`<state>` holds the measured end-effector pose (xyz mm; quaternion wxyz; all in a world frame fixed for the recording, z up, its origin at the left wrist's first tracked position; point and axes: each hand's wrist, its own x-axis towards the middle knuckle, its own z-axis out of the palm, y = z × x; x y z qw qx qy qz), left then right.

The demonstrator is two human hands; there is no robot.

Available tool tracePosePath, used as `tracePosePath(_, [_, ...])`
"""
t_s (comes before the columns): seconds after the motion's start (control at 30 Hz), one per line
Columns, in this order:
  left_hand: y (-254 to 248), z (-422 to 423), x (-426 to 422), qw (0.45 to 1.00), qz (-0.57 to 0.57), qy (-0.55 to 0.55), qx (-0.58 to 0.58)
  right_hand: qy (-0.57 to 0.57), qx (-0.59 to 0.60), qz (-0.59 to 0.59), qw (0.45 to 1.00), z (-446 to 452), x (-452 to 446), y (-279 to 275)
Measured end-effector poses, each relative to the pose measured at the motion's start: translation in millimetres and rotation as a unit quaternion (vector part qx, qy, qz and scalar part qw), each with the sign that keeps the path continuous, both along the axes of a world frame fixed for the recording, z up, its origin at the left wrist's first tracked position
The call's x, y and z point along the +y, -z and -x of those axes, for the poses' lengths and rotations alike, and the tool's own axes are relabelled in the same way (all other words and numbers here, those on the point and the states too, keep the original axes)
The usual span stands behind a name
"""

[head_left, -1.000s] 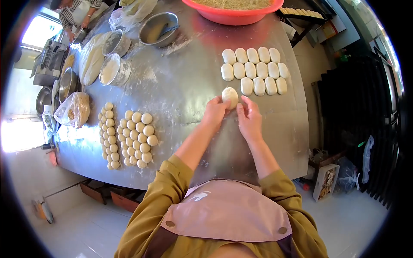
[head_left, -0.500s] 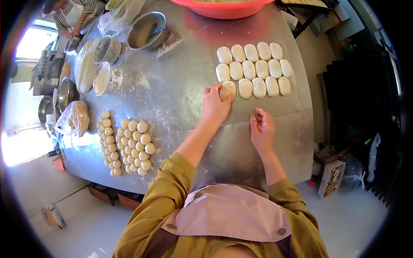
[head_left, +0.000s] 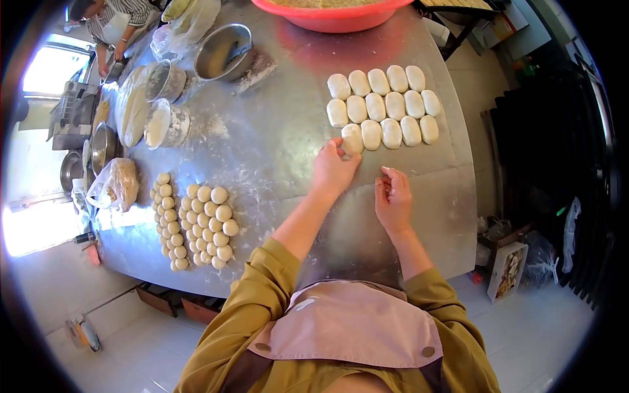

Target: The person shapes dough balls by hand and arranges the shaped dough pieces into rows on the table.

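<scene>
two bare hands are over the steel table (head_left: 432, 206). the right hand (head_left: 394, 198), nearer the body, has its fingers loosely curled, with a gap between thumb and forefinger; whether it rests on the metal cannot be told. the left hand (head_left: 336, 171) lightly grips an oval dough piece (head_left: 352, 139), thumb at its near edge, fingers along its left side. this piece lies flat just beyond that hand, its long axis running away from the body, far end leaning slightly left. just right of it, four more dough ovals (head_left: 392, 133) point much the same way; beyond them come rows of six and five. well to the left hand's left sit two groups of dough balls (head_left: 215, 224). farther off are a floury metal container (head_left: 177, 126), a steel bowl (head_left: 245, 67) and a red basin (head_left: 334, 23); at the far left, a striped-sleeved co-worker (head_left: 118, 23).
</scene>
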<state>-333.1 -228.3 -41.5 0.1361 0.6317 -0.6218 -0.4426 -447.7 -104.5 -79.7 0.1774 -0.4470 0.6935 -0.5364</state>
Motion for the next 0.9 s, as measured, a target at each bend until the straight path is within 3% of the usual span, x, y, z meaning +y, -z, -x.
tracePosePath(0.13, [-3.9,4.4,5.8,0.996,-0.020,-0.079,0.034,0.000,0.047,-0.001,0.999,0.2,0.8,-6.2])
tracePosePath(0.43, [8.7,-2.4,3.6,0.991,-0.016,-0.104,0.086,-0.004,0.073,0.019,0.997,-1.6,2.1,-8.3])
tracePosePath(0.63, [-8.6,-83.2,48.8,0.977,0.004,-0.172,0.128,-0.003,0.150,0.021,0.988,2.3,0.3,9.2])
tracePosePath(0.7, [-10.5,-129.9,83.3,0.974,0.069,-0.178,0.119,-0.019,0.172,0.010,0.985,1.6,1.6,7.1])
tracePosePath(0.73, [-22.2,-150.4,103.6,0.971,0.104,-0.182,0.113,-0.027,0.177,0.007,0.984,1.8,2.0,6.2])
tracePosePath(0.83, [-23.7,-226.0,157.6,0.932,0.305,-0.181,-0.077,-0.027,0.155,-0.014,0.987,-5.9,1.6,11.5])
tracePosePath(0.9, [-22.3,-269.2,187.0,0.891,0.350,-0.227,-0.178,-0.004,0.115,-0.064,0.991,-20.6,0.4,10.8])
